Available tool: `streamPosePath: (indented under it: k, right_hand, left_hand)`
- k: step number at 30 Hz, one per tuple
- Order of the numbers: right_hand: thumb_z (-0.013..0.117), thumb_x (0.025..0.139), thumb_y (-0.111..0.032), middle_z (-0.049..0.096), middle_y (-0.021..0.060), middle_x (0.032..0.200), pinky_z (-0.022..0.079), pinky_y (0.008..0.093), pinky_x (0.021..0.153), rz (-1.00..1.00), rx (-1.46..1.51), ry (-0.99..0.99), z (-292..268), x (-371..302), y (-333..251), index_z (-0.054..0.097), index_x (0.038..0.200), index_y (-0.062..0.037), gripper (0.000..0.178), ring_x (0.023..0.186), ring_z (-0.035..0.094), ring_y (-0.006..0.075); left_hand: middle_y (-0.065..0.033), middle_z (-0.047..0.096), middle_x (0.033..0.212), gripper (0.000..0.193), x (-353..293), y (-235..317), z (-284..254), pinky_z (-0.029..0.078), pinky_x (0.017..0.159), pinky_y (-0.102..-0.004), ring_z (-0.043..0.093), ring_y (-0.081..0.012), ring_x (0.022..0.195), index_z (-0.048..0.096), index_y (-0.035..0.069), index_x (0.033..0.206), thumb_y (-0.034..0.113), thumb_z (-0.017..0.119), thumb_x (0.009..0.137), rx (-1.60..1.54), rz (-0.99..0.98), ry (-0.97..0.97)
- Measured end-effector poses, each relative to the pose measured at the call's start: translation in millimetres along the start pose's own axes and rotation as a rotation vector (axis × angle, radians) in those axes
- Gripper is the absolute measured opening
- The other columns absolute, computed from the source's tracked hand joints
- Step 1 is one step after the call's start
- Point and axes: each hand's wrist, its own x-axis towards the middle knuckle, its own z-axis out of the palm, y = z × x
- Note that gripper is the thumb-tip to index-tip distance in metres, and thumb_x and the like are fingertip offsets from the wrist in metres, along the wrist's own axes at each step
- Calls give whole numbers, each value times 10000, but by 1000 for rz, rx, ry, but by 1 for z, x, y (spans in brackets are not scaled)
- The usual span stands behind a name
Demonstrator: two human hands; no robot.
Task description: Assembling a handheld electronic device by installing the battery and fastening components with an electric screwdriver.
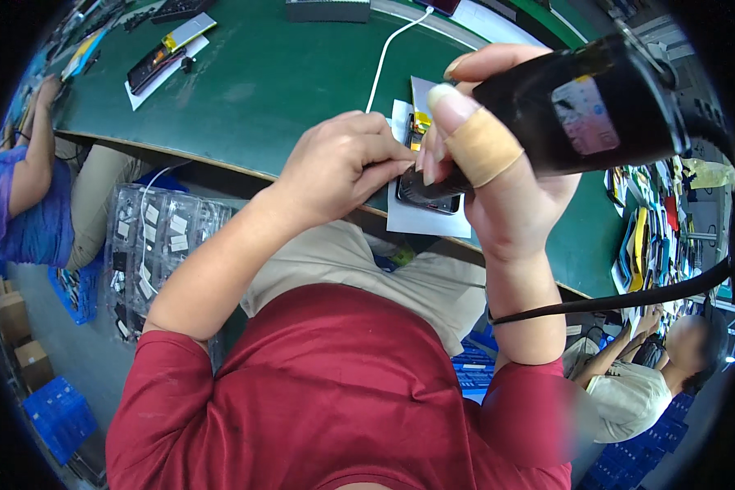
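Observation:
My right hand (510,175), with a tan bandage round its thumb, grips a thick black electric screwdriver (539,110). The tool is tilted, its narrow end down over an opened phone (443,202) at the table's near edge. My left hand (343,163) has thumb and forefinger pinched together at the phone's left side, close to the tool's lower end. Whatever lies between those fingertips is hidden. Under the phone is a white sheet (429,224). A silver and yellow battery (420,102) lies beyond it, partly covered by my right hand.
Another opened phone (151,67) lies on paper at the far left of the green table (269,65). A white cable (380,69) runs across the top. The screwdriver's black cord (621,302) loops past my right forearm. People sit on both sides; packed parts (641,245) line the right.

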Motion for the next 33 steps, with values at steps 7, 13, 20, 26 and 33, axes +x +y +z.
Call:
streamPosePath:
  k: [7, 13, 20, 26, 33]
  right_hand:
    - [767, 847, 2, 649, 75, 753, 492, 261, 519, 18, 5, -15, 1, -1, 15, 630, 1095, 24, 285, 558, 624, 143]
    - [771, 850, 4, 649, 69, 760, 491, 263, 522, -117, -11, -90, 0, 4, 23, 636, 1091, 19, 276, 557, 623, 146]
    - [770, 850, 4, 646, 70, 763, 492, 262, 519, -97, -23, -88, -2, 3, 20, 634, 1097, 22, 283, 553, 618, 148]
    - [758, 863, 25, 646, 70, 766, 492, 262, 515, -115, -21, -112, -2, 5, 26, 627, 1083, 20, 256, 551, 614, 144]
    - [762, 858, 52, 630, 54, 772, 484, 238, 513, -128, -62, -119, 8, 2, 30, 625, 1004, 11, 205, 552, 595, 116]
  left_hand:
    - [-53, 658, 860, 72, -2, -5, 3, 527, 742, -417, 643, -296, 844, 752, 87, 890, 144, 750, 847, 4, 7, -22]
    - [-52, 655, 876, 74, -4, -9, 4, 526, 746, -421, 639, -299, 860, 749, 87, 891, 148, 745, 849, 35, 12, -15]
    - [-54, 657, 866, 72, -3, -9, 6, 525, 741, -422, 639, -302, 837, 750, 85, 883, 145, 747, 843, 27, 42, 23]
    - [-53, 649, 854, 58, -3, -9, 6, 521, 726, -426, 633, -302, 822, 734, 82, 861, 135, 740, 838, 51, 42, 20]
    - [-63, 642, 850, 62, -4, -9, 9, 522, 725, -435, 627, -315, 818, 682, 89, 813, 129, 728, 823, 54, 56, 54]
